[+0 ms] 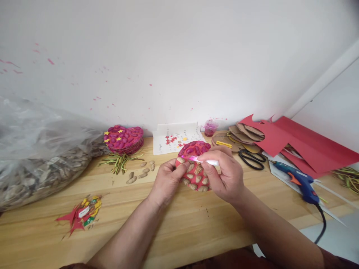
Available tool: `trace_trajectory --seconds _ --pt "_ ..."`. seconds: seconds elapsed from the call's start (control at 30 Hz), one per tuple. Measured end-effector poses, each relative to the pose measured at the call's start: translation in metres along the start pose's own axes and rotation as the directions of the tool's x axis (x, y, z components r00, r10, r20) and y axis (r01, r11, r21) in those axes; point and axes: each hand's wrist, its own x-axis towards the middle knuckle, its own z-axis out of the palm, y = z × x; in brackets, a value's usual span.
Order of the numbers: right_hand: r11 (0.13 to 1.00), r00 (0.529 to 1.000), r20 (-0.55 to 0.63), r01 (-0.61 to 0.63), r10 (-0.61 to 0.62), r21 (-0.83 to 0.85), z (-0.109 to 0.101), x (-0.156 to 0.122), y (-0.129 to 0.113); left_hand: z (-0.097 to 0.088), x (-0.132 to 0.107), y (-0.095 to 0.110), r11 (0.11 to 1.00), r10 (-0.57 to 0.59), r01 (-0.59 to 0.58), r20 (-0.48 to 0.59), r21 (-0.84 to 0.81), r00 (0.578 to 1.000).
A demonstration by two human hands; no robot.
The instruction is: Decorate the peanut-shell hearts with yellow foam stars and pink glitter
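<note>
My left hand [168,179] grips the left edge of a red round disc [195,164] covered with peanut shells, part painted pink, part bare. My right hand [224,175] is closed on a thin white brush [206,161], its tip touching the disc near the boundary between painted and unpainted shells. The disc is held tilted just above the wooden table [179,224]. Several loose peanut shells [141,173] lie on the table just left of my left hand.
A stack of finished pink discs with yellow stars [123,138] stands at the back. A plastic bag of shells [42,160] fills the left. A sticker sheet [175,138], paint cup [210,128], scissors [252,158], glue gun [300,181], cardboard rounds and red paper [308,145] lie right.
</note>
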Motion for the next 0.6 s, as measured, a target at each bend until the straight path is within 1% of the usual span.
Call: trace_trajectory --seconds 0.1,0.27,0.47,0.6 --pt "1.000 1.000 0.001 0.001 -0.001 -0.009 0.0004 -0.0005 -0.0003 -0.0007 0.0003 -0.0006 1.000 0.012 -0.012 0.005 0.009 1.000" --pt "1.000 0.999 -0.039 -0.017 0.016 -0.018 -0.0017 0.0011 0.0018 -0.0007 0.0003 -0.0011 1.000 -0.004 0.004 0.011 -0.001 1.000" --pt "0.999 0.999 -0.019 -0.030 0.031 0.026 -0.0018 0.0008 0.0023 0.0013 0.0001 -0.0002 0.997 -0.037 0.038 0.018 -0.065 0.999" --pt "0.999 0.998 -0.058 -0.035 0.035 0.011 -0.0022 0.0021 0.0040 0.0015 -0.0011 -0.0010 0.996 -0.028 0.032 0.047 -0.086 0.999"
